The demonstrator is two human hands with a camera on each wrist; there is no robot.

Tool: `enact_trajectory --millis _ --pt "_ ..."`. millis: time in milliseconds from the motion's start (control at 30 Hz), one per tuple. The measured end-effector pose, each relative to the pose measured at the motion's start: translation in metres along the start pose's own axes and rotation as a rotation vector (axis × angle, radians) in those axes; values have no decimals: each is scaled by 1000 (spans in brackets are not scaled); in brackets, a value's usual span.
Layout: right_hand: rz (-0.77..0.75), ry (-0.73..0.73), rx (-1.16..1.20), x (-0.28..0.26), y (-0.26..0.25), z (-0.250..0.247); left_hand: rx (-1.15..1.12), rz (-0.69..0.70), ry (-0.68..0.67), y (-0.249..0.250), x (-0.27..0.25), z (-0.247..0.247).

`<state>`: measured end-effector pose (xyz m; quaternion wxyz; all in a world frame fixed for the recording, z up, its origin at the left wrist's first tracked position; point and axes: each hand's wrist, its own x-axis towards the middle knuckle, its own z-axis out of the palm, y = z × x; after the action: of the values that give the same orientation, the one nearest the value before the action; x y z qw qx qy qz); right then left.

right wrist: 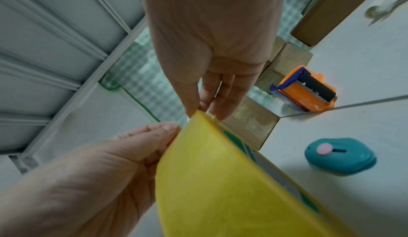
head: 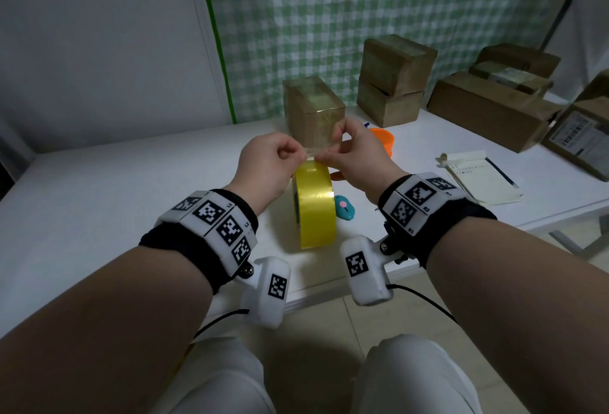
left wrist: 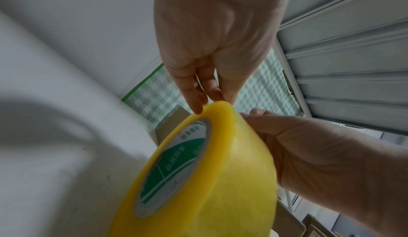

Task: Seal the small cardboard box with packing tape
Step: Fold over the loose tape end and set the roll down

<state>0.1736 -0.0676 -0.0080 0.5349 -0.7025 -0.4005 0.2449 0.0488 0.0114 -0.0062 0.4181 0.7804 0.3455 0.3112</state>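
Box (head: 313, 110): upright behind roll (head: 314, 206), some tape already on it. Both my hands, left (head: 267, 166) and right (head: 356, 156), pinch the tape end (head: 311, 152); cutting and sticking remain

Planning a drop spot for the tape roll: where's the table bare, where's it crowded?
Bare: the table's whole left side, from the yellow tape roll out to the wall. Crowded: right of the roll sit the teal cutter, orange dispenser, notepad, with cardboard boxes behind.

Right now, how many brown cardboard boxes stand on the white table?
7, perhaps more off-frame: small box behind the yellow tape roll; two stacked boxes right of it; long box bearing two smaller boxes; labelled box far right.
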Motion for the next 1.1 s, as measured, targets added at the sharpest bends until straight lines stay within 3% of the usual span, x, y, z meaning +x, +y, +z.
enact_trajectory --millis 133,333,600,1100 --pt "23 -32 27 0 0 0 -55 -45 -3 1 0 -3" --pt "37 -102 11 1 -4 -1 -62 6 -52 3 -4 -7" --pt "34 -141 -17 0 -4 -6 -2 5 -18 -1 -3 -6" --pt "-64 -175 -315 6 -9 -1 146 5 -41 4 3 -2"
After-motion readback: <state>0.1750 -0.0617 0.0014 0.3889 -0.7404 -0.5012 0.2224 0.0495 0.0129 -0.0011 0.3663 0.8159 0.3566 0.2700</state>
